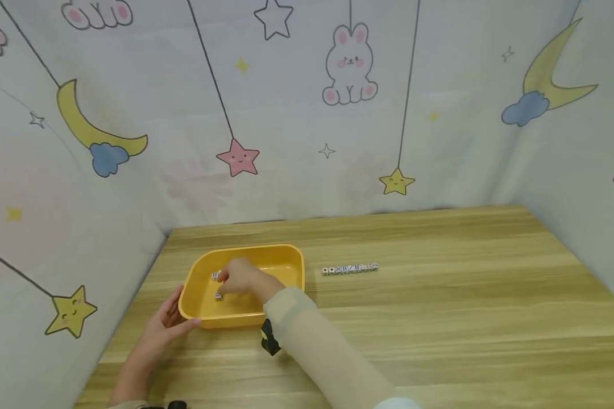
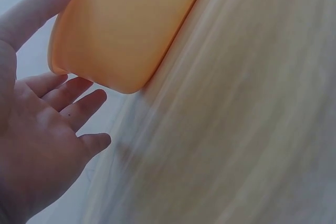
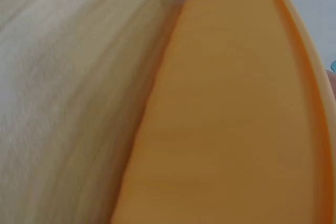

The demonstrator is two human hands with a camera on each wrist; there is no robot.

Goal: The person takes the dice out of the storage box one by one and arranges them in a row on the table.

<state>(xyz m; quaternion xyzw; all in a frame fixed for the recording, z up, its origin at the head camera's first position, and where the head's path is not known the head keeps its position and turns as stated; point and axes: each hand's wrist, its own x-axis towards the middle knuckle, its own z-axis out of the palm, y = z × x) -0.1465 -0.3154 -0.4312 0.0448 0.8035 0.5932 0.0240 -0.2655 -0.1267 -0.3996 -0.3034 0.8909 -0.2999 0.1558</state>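
Note:
A yellow plastic tray (image 1: 235,321) with raised walls stands on the table's left part. My left hand (image 1: 161,329) holds its near left corner; in the left wrist view the thumb (image 2: 44,6) touches the rim and the fingers (image 2: 86,106) lie along the end wall. My right hand (image 1: 245,278) reaches inside the tray, fingers bent downward among small white dice. One die (image 1: 215,276) shows beside the fingers and another die (image 1: 219,296) below them. Whether a die is between the right fingertips is hidden. In the right wrist view the tray wall (image 3: 226,98) hides that hand's fingers.
To the right of the tray, a straight row of several dice (image 1: 350,269) lies on the wooden table (image 1: 440,318). A pale curtain (image 1: 297,102) printed with stars, moons and rabbits hangs behind and at both sides.

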